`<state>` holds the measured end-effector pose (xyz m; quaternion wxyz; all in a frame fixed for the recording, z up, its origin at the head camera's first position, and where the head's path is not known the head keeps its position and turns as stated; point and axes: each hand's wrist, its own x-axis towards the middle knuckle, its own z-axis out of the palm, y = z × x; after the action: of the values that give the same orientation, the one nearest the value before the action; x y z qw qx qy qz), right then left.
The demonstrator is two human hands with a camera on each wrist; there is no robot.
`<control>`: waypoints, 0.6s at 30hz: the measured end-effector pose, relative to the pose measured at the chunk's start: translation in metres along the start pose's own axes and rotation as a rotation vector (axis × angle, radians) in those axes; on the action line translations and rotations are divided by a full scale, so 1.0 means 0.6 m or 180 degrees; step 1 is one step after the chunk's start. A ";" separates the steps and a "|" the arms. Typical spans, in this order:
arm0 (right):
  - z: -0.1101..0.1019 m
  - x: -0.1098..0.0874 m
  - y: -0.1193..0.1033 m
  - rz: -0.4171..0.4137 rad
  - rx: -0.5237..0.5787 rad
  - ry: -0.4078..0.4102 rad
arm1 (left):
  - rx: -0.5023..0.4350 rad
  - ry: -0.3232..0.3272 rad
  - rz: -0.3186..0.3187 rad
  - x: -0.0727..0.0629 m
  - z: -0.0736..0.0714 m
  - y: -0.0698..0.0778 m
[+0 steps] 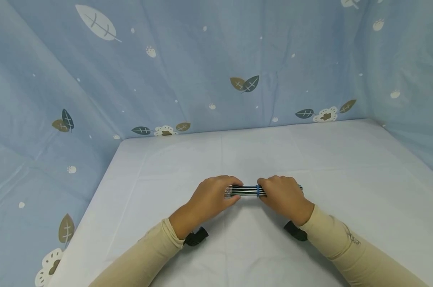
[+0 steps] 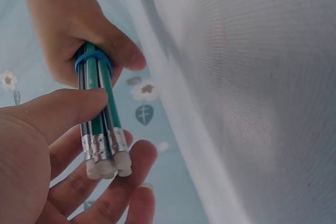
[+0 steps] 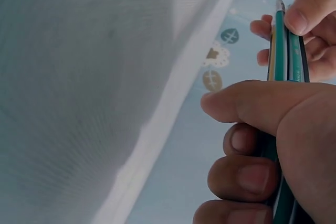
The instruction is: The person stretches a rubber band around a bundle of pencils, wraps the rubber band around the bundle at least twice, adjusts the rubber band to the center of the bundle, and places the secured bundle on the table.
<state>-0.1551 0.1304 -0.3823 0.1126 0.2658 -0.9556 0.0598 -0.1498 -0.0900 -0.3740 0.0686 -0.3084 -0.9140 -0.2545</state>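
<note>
A bundle of several pencils (image 1: 247, 191), green and dark-striped, is held level above the white table between both hands. A blue elastic band (image 2: 93, 59) wraps the bundle beside the right hand. My left hand (image 1: 213, 194) pinches the end with white erasers (image 2: 107, 169) and silver ferrules, thumb on one side and fingers on the other. My right hand (image 1: 282, 196) grips the bundle with its fingers curled round it. In the right wrist view the thumb (image 3: 247, 103) lies across the pencils, and the palm hides much of them.
A white cloth (image 1: 187, 159) covers the table beneath the hands. Blue curtains (image 1: 202, 59) with leaf and flower prints stand behind and at both sides. Black wrist mounts (image 1: 196, 236) show under the beige sleeves (image 1: 144, 251).
</note>
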 end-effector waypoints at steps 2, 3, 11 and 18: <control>0.001 0.000 0.000 0.0000 0.0020 -0.0028 | 0.0020 -0.0093 -0.0062 0.001 -0.001 0.000; 0.002 0.000 0.000 -0.0005 0.0028 -0.0046 | 0.0033 -0.0144 -0.0098 0.001 -0.001 0.000; 0.007 0.003 0.000 -0.0047 0.0112 -0.0095 | 0.0125 -0.0391 -0.0294 0.004 -0.005 -0.003; 0.011 0.002 0.001 -0.0132 0.0159 -0.0052 | 0.0175 -0.0587 -0.0316 0.002 0.000 -0.009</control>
<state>-0.1576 0.1291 -0.3882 0.0994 0.2887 -0.9490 0.0790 -0.1539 -0.0928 -0.3760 -0.0200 -0.2828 -0.9373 -0.2029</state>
